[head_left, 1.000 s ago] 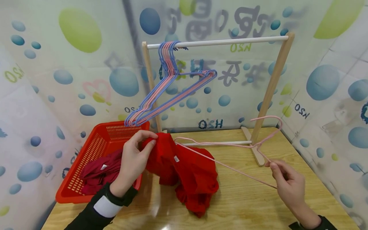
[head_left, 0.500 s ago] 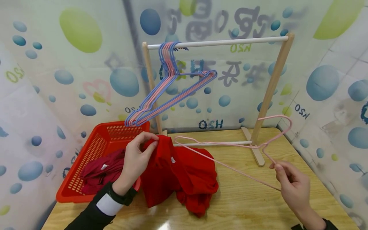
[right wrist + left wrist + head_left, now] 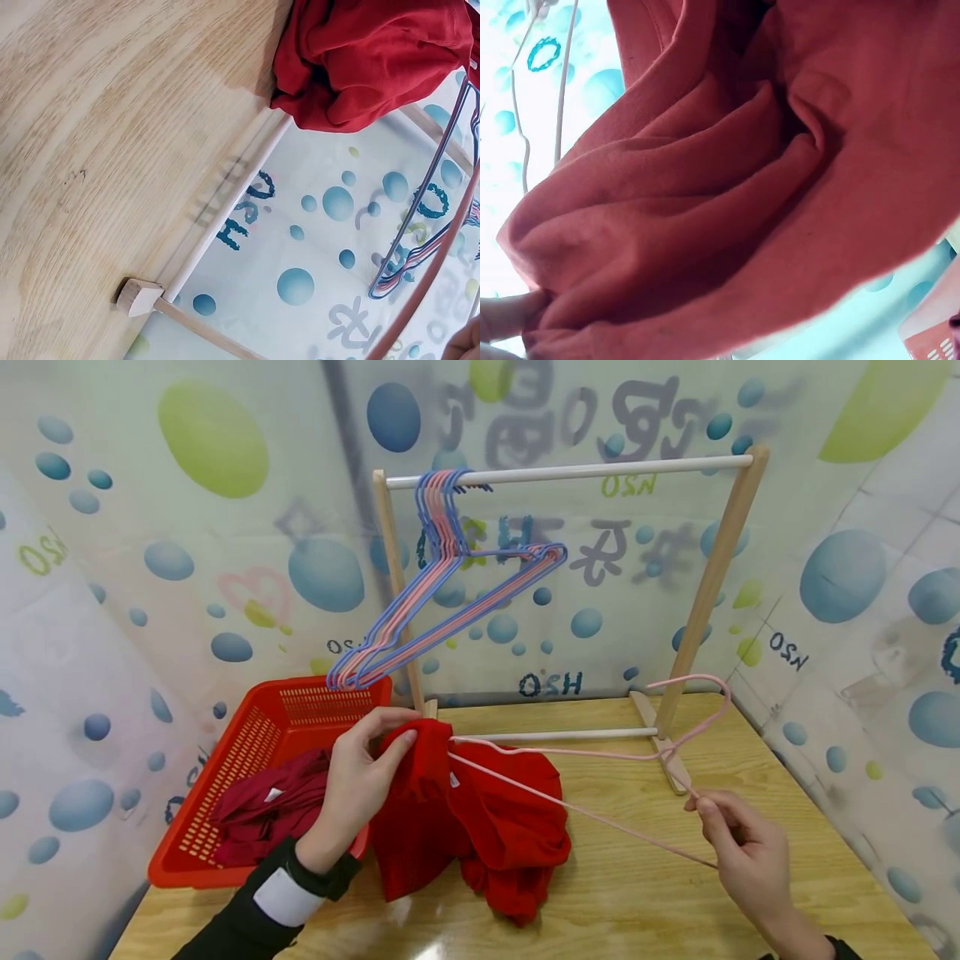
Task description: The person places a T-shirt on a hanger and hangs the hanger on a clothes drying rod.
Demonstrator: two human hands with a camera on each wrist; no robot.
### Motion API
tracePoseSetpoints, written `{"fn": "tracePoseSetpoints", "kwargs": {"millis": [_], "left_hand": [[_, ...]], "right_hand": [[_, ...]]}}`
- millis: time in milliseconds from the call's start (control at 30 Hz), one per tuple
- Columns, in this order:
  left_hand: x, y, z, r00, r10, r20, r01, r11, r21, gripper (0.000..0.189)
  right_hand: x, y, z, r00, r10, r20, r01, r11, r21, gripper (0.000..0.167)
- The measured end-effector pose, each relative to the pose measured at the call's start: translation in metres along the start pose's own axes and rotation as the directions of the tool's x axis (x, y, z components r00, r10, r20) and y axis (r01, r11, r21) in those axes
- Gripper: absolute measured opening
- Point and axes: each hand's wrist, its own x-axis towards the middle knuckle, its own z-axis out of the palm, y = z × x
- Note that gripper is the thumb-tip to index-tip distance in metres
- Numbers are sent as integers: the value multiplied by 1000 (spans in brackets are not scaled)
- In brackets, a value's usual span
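Observation:
My left hand (image 3: 356,781) pinches the edge of a red garment (image 3: 510,827) near its small white tag, and the cloth droops onto the table. In the left wrist view, the red cloth (image 3: 667,187) fills most of the picture, with a fingertip at lower left. At the right, my right hand (image 3: 753,852) pinches one shoulder of a pink hanger (image 3: 703,677), its hook turned up and back. The hanger's far end meets the garment where my left hand holds it, and its tip is hidden by the cloth. In the right wrist view a pink hanger bar (image 3: 429,277) crosses the right side.
A red plastic basket (image 3: 168,852) at left holds a dark red garment (image 3: 277,810). Behind stands a rack with a white rail (image 3: 600,470) and wooden posts (image 3: 712,585). Several blue and pink hangers (image 3: 442,568) hang at the rail's left end. Wooden tabletop (image 3: 637,902) lies in front.
The pink hanger and right hand shifted slightly right, then back left and down, so the hanger's tip went out of sight at the red cloth. The garment's left part dropped lower.

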Motion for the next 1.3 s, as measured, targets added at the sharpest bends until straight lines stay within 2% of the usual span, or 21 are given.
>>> {"fn": "tracePoseSetpoints", "kwargs": {"millis": [167,400,567,700,800,933,1133,1300], "left_hand": [[-1,0,0,1000,14,9,-14,1000,-10,20],[-3,-2,1,999,51,17,-51,999,-8,19],[-4,0,1,999,42,26,-42,999,-1,18],[-6,0,1,999,24,30,-24,1000,9,17],[-6,-1,1,999,31,24,-32,999,23,16],[-5,-2,1,997,71,22,-72,997,24,14],[-4,-1,-1,988,148,36,-148,989,-12,14],[-4,4,-2,984,176,18,-175,984,-31,15]], "right_hand": [[-2,0,3,1000,10,5,-10,1000,-15,32],[-1,0,7,1000,4,15,-5,999,32,31],[0,0,9,1000,6,19,-7,999,45,32],[-1,0,11,1000,11,16,-12,1000,19,32],[-3,-1,14,1000,15,10,-15,999,-40,31],[-6,-1,18,1000,20,-8,-21,996,-85,31],[-6,0,23,999,14,-36,-17,995,-98,29],[-5,0,25,997,-19,-68,9,990,-141,21]]}}
